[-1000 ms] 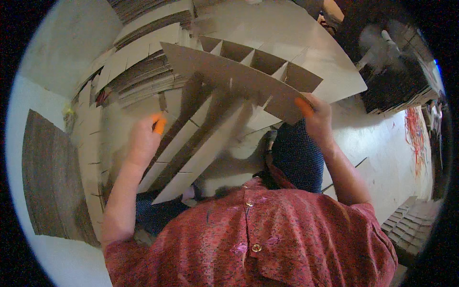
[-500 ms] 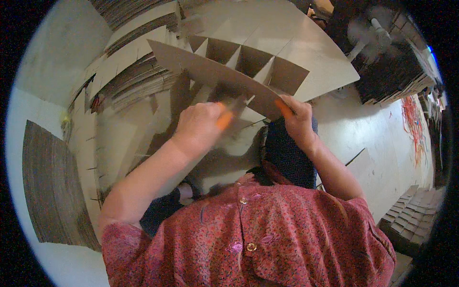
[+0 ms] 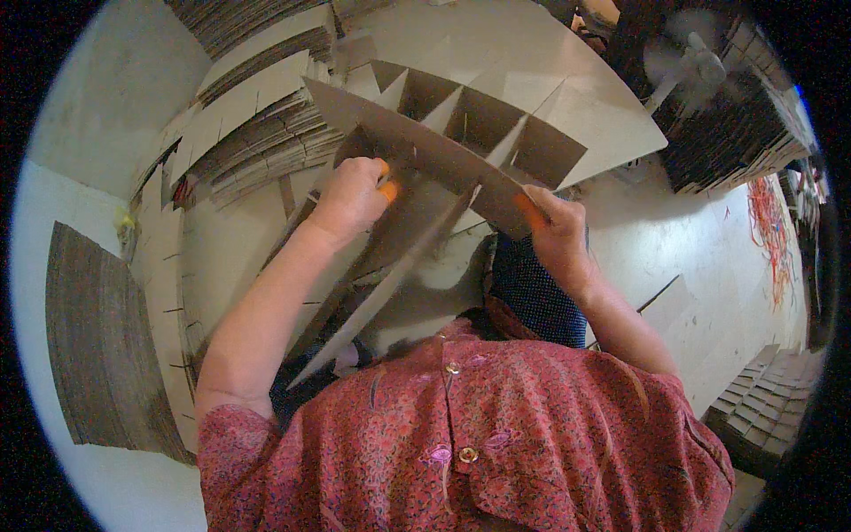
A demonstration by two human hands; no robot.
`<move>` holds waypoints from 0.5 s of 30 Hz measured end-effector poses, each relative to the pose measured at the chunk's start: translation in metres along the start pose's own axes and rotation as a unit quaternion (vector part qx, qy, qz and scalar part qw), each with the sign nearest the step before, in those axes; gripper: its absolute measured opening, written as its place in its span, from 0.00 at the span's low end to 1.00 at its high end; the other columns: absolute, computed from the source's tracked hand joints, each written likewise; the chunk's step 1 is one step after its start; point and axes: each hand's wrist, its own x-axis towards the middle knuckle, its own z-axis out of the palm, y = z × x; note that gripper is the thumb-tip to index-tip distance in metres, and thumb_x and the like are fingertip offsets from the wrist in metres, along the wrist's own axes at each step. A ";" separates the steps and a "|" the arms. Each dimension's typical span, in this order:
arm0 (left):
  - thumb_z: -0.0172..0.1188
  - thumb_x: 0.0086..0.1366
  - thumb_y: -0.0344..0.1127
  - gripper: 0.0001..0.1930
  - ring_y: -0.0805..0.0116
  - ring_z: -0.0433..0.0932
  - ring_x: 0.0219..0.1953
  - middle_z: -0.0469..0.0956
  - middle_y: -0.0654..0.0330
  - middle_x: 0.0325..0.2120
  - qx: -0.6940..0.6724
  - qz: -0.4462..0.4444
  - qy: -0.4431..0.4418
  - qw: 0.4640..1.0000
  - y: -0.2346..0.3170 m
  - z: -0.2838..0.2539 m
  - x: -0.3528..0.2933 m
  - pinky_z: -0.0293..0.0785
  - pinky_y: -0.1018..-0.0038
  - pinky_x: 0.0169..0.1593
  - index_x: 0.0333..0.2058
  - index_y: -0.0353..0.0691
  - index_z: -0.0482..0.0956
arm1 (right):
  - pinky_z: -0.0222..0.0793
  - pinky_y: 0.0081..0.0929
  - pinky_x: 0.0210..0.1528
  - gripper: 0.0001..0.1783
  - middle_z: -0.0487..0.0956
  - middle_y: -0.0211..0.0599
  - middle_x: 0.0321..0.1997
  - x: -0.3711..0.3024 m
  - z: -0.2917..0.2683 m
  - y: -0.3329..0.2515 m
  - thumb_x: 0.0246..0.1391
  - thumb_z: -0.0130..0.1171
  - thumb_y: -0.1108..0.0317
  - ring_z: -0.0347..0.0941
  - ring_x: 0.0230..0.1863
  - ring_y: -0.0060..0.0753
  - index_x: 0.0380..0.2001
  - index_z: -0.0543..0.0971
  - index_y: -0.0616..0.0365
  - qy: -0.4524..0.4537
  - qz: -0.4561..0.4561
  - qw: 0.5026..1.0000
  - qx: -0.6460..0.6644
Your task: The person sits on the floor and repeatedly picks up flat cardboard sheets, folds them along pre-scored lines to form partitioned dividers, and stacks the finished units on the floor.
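Observation:
A brown cardboard divider (image 3: 425, 146), made of slotted strips crossing into open cells, is held tilted in front of me. My right hand (image 3: 560, 232) grips the near right end of its long strip, thumb on top. Toward the left, my left hand (image 3: 353, 199) is closed with curled fingers at the cross strips under that long strip; its exact hold is partly hidden. Orange covers show on fingers of both hands. One cross strip (image 3: 386, 293) slants down from the long strip toward my lap.
Stacks of flat cardboard pieces (image 3: 257, 115) rise at the far left, with a tall stack (image 3: 106, 337) nearer. A pale board (image 3: 594, 106) lies beyond the divider. At right are a fan (image 3: 687, 66), dark cardboard stacks (image 3: 736, 133), red strands (image 3: 771, 230) and stacked cardboard pieces (image 3: 767, 399).
My left hand has moved left and slightly away from me. The divider has shifted a little right, and a cross strip now hangs toward my lap. My right hand stays nearly in place.

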 end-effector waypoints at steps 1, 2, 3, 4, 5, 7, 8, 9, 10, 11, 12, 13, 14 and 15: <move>0.60 0.53 0.37 0.11 0.48 0.76 0.30 0.77 0.47 0.26 -0.036 -0.020 -0.021 0.999 -0.005 0.001 0.003 0.71 0.57 0.35 0.28 0.34 0.77 | 0.72 0.28 0.29 0.06 0.78 0.49 0.29 -0.001 0.003 0.002 0.50 0.58 0.74 0.78 0.29 0.43 0.33 0.79 0.61 0.000 -0.002 1.000 0.000; 0.61 0.53 0.39 0.12 0.48 0.76 0.30 0.77 0.48 0.26 -0.073 -0.041 -0.041 0.996 -0.010 0.001 0.006 0.71 0.58 0.34 0.29 0.35 0.77 | 0.71 0.26 0.30 0.08 0.79 0.48 0.29 -0.002 0.004 0.006 0.50 0.58 0.75 0.78 0.29 0.38 0.35 0.78 0.61 -0.010 0.002 1.000 0.001; 0.62 0.53 0.41 0.13 0.49 0.76 0.30 0.77 0.48 0.26 -0.109 -0.062 -0.061 0.990 -0.014 0.000 0.006 0.71 0.59 0.34 0.29 0.35 0.78 | 0.70 0.24 0.30 0.10 0.79 0.47 0.29 -0.004 0.002 0.012 0.50 0.58 0.76 0.77 0.29 0.33 0.37 0.78 0.61 -0.020 0.006 1.000 0.003; 0.62 0.53 0.42 0.14 0.49 0.76 0.31 0.77 0.48 0.27 -0.087 -0.048 0.022 0.995 -0.014 -0.004 0.006 0.71 0.59 0.34 0.30 0.36 0.78 | 0.70 0.23 0.31 0.12 0.79 0.46 0.29 -0.004 0.002 0.014 0.50 0.58 0.76 0.77 0.29 0.28 0.40 0.77 0.61 -0.029 0.013 0.999 0.004; 0.63 0.53 0.43 0.15 0.49 0.76 0.32 0.77 0.49 0.27 -0.065 -0.033 0.104 0.992 -0.012 -0.012 0.005 0.71 0.60 0.34 0.30 0.36 0.78 | 0.70 0.25 0.30 0.14 0.79 0.46 0.30 -0.003 0.000 0.013 0.49 0.58 0.75 0.77 0.29 0.33 0.42 0.76 0.60 -0.031 0.012 0.999 0.003; 0.64 0.52 0.46 0.17 0.50 0.76 0.33 0.77 0.49 0.29 0.006 -0.020 0.200 0.980 -0.016 -0.019 0.004 0.71 0.60 0.34 0.31 0.37 0.78 | 0.72 0.29 0.29 0.18 0.79 0.47 0.31 0.000 -0.009 0.005 0.48 0.60 0.74 0.78 0.29 0.44 0.45 0.74 0.58 -0.038 0.008 0.999 0.001; 0.64 0.52 0.47 0.17 0.50 0.76 0.34 0.77 0.49 0.30 0.055 -0.022 0.213 0.975 -0.021 -0.023 0.005 0.71 0.60 0.34 0.30 0.37 0.78 | 0.72 0.29 0.31 0.21 0.79 0.48 0.33 0.001 -0.011 0.006 0.48 0.59 0.74 0.78 0.31 0.42 0.48 0.72 0.57 -0.054 -0.017 0.998 -0.002; 0.65 0.51 0.48 0.18 0.50 0.76 0.35 0.77 0.48 0.30 0.103 -0.023 0.225 0.969 -0.026 -0.027 0.007 0.71 0.60 0.35 0.30 0.37 0.78 | 0.72 0.28 0.34 0.24 0.79 0.48 0.35 0.003 -0.013 0.007 0.49 0.59 0.75 0.78 0.33 0.40 0.51 0.71 0.55 -0.069 -0.041 0.997 -0.006; 0.64 0.52 0.44 0.15 0.48 0.76 0.34 0.77 0.47 0.29 0.043 -0.106 0.056 0.992 -0.039 -0.030 0.012 0.71 0.59 0.36 0.28 0.35 0.77 | 0.72 0.28 0.36 0.27 0.79 0.48 0.37 0.007 -0.014 0.008 0.49 0.59 0.75 0.78 0.36 0.38 0.54 0.69 0.54 -0.087 -0.072 0.994 -0.006; 0.63 0.51 0.42 0.14 0.47 0.76 0.34 0.77 0.46 0.29 0.053 -0.105 0.044 0.992 -0.048 -0.028 0.015 0.71 0.58 0.36 0.28 0.35 0.77 | 0.72 0.28 0.37 0.27 0.79 0.49 0.38 0.010 -0.017 0.007 0.49 0.58 0.75 0.78 0.36 0.40 0.54 0.68 0.53 -0.120 -0.071 0.989 -0.041; 0.63 0.51 0.40 0.13 0.47 0.76 0.33 0.77 0.45 0.28 0.063 -0.105 0.033 0.992 -0.055 -0.025 0.018 0.71 0.58 0.36 0.27 0.34 0.77 | 0.72 0.29 0.38 0.27 0.79 0.49 0.38 0.013 -0.020 0.006 0.49 0.58 0.75 0.78 0.37 0.42 0.55 0.68 0.53 -0.151 -0.070 0.983 -0.076; 0.62 0.51 0.38 0.12 0.46 0.76 0.33 0.76 0.44 0.27 0.073 -0.102 0.020 0.992 -0.057 -0.023 0.019 0.71 0.58 0.36 0.27 0.33 0.76 | 0.72 0.29 0.39 0.27 0.78 0.49 0.39 0.014 -0.023 0.006 0.50 0.57 0.75 0.78 0.37 0.45 0.55 0.68 0.52 -0.182 -0.067 0.975 -0.112; 0.61 0.51 0.37 0.12 0.45 0.76 0.32 0.76 0.44 0.27 0.060 -0.111 0.022 0.992 -0.059 -0.022 0.021 0.71 0.58 0.36 0.27 0.32 0.76 | 0.72 0.30 0.39 0.27 0.78 0.49 0.39 0.017 -0.027 0.004 0.50 0.56 0.75 0.77 0.38 0.46 0.55 0.68 0.52 -0.184 -0.067 0.975 -0.106; 0.61 0.51 0.36 0.11 0.44 0.75 0.31 0.76 0.43 0.26 0.047 -0.119 0.025 0.991 -0.060 -0.021 0.022 0.71 0.57 0.36 0.27 0.32 0.76 | 0.72 0.30 0.39 0.26 0.78 0.50 0.40 0.020 -0.030 0.002 0.51 0.55 0.76 0.77 0.39 0.48 0.55 0.68 0.52 -0.187 -0.066 0.975 -0.100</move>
